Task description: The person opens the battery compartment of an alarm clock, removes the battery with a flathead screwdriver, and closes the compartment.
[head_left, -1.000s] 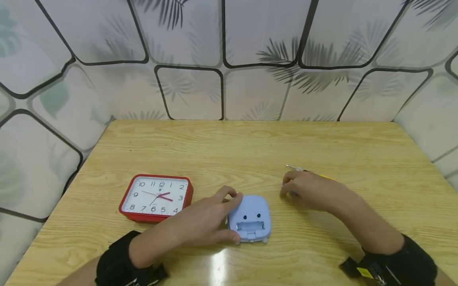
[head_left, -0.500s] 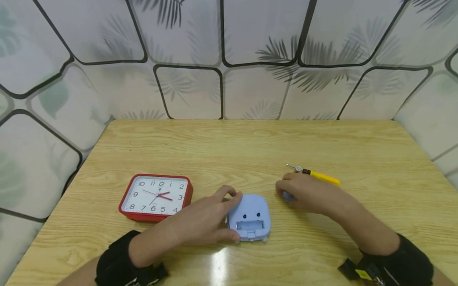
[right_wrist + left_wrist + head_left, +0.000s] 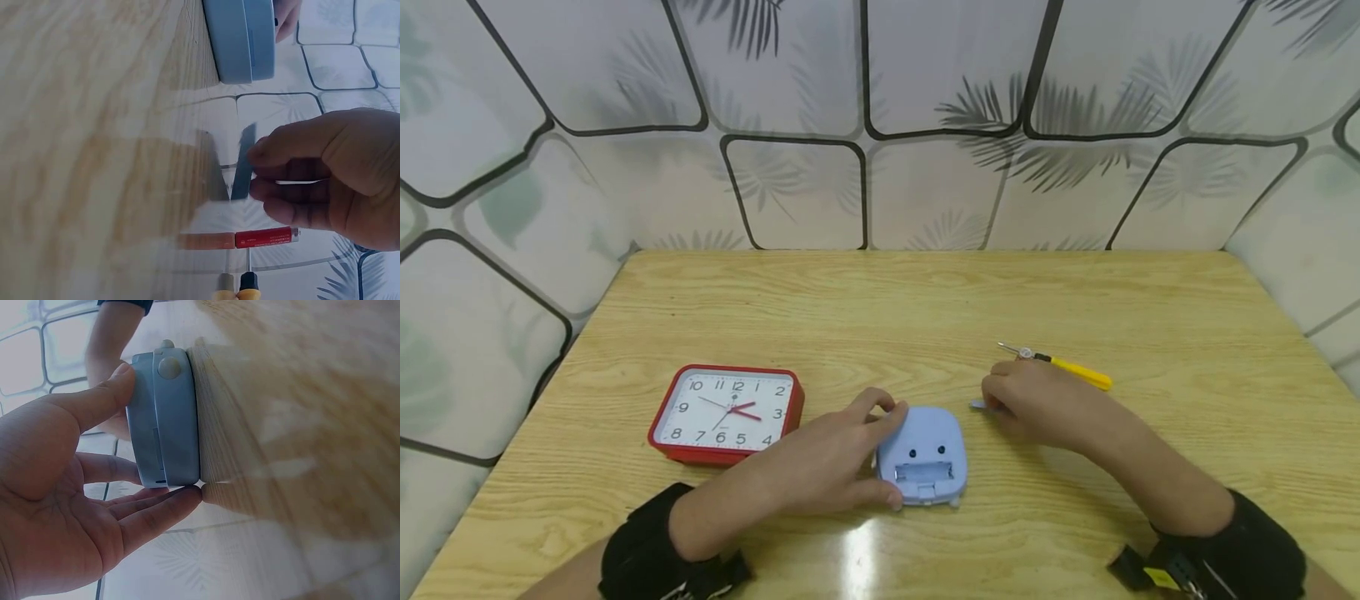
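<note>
A small light-blue alarm clock [image 3: 925, 437] lies back up on the table, its battery slot [image 3: 925, 473] uncovered and two dark knobs above it. My left hand [image 3: 842, 462] grips its left side, thumb at the near edge and fingers at the far edge; the left wrist view shows the clock's side [image 3: 165, 419] between them. To the right, my right hand [image 3: 1037, 400] pinches a thin blue battery cover [image 3: 244, 162] between thumb and fingers, just above the table. The cover's tip [image 3: 977, 405] points toward the clock. The clock's face is hidden underneath.
A red-framed clock [image 3: 726, 412] lies face up at the left, partly behind my left forearm. Beyond my right hand lie a yellow-handled screwdriver [image 3: 1078, 372] and a red battery [image 3: 265, 237]. A patterned wall covering [image 3: 940, 192] borders the table's far edge.
My right hand has shifted slightly left and nearer, away from the screwdriver, which now shows fully. The blue cover now pokes out from its fingertips. My left hand and the light-blue alarm clock stay still.
</note>
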